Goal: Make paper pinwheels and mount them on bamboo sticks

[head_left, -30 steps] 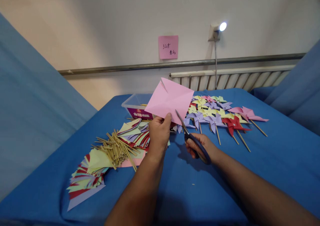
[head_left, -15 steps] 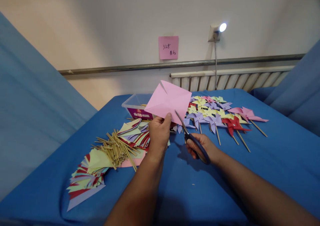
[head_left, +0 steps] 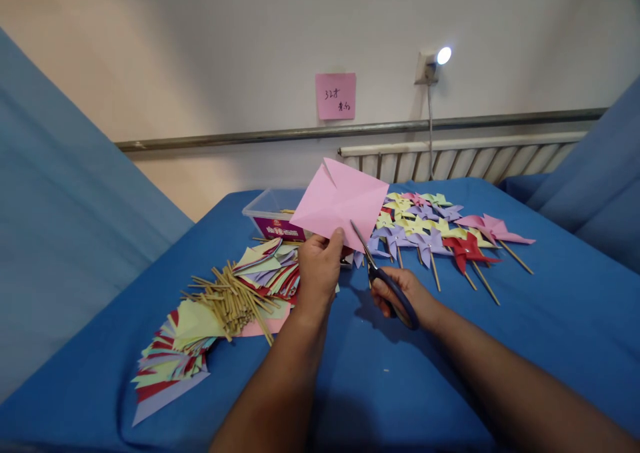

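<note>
The paper square (head_left: 340, 203) is held up above the table (head_left: 550, 319), in front of the plastic box (head_left: 270, 216). Left of it lie the wooden sticks (head_left: 230, 299) on the cut paper stack (head_left: 175, 353); to its right lie the finished pinwheels (head_left: 435, 229), behind the scissors (head_left: 383, 273)

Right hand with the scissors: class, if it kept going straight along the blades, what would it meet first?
Most likely the pink paper square in the left hand; the scissors in the right hand point at its lower edge, though depth is uncertain.
</note>
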The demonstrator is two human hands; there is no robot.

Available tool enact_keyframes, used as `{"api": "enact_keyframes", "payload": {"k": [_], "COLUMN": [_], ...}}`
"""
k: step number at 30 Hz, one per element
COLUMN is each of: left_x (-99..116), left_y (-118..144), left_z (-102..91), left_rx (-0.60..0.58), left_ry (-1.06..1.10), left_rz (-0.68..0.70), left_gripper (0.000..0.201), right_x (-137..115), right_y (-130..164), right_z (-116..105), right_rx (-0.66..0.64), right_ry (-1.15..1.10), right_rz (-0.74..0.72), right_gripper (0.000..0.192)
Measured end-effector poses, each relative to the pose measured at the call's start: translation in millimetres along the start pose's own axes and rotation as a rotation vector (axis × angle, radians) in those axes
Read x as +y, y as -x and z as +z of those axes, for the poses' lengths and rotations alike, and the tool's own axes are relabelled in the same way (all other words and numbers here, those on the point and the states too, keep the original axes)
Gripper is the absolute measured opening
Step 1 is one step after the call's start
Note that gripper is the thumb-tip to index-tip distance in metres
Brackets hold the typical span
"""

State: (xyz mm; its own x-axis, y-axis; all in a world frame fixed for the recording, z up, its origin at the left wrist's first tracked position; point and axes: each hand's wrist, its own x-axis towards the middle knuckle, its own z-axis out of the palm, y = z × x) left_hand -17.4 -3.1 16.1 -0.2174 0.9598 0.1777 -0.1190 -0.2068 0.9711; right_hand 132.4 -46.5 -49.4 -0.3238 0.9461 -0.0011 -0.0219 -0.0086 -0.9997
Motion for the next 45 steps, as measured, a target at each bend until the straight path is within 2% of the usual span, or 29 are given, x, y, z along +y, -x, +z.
{"api": "enact_keyframes", "payload": {"k": [4,26,45], "left_x": [2.9,1.5,6.4], "left_y": [1.0,-0.8,1.4], "left_z": [0.6,1.2,0.3], "left_rx": [0.008,-0.015,0.014], "left_ry": [-0.056,0.024,-0.12], "left_rz": [0.005,-0.027,0.033], "left_gripper": [0.03,0.034,0.03], "right_x": [-0.9,-3.2,-3.3], "right_y": [0.5,1.1,1.8], "right_z": [-0.5,0.5,-1.5], "right_rx": [-0.009,0.022,0.006], "right_ry": [0.009,0.019,0.038], "right_rz": [-0.022,-0.013,-0.032], "right_gripper": [0.044,0.043,0.039]}}
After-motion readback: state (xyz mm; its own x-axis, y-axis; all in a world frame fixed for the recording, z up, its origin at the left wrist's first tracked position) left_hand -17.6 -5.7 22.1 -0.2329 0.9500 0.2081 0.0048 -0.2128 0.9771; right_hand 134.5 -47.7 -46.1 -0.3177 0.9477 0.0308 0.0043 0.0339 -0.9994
